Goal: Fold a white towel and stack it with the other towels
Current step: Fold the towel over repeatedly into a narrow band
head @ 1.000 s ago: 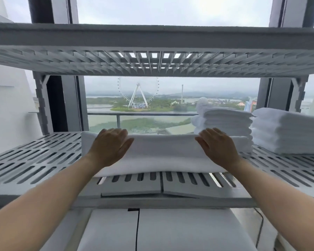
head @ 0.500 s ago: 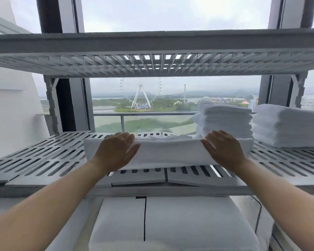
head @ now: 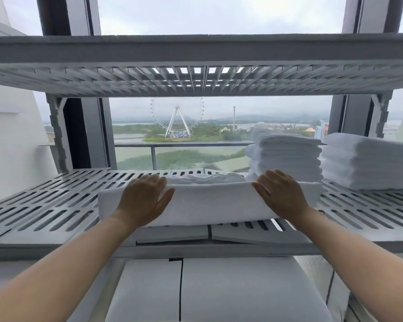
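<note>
where the white towel [head: 209, 201] lies as a long folded band across the front middle of the slotted grey shelf [head: 56, 205], both hands lie on it. the left hand [head: 144, 201] is laid flat over the band's left part, fingers spread and loose, thumb on the near face, closing on nothing. the right hand [head: 279, 196] is pressed the same way on the right part, palm down, not clenched. just behind the towel's right end stands a stack of folded towels [head: 289, 156], with a second stack [head: 368, 161] beside it further right.
</note>
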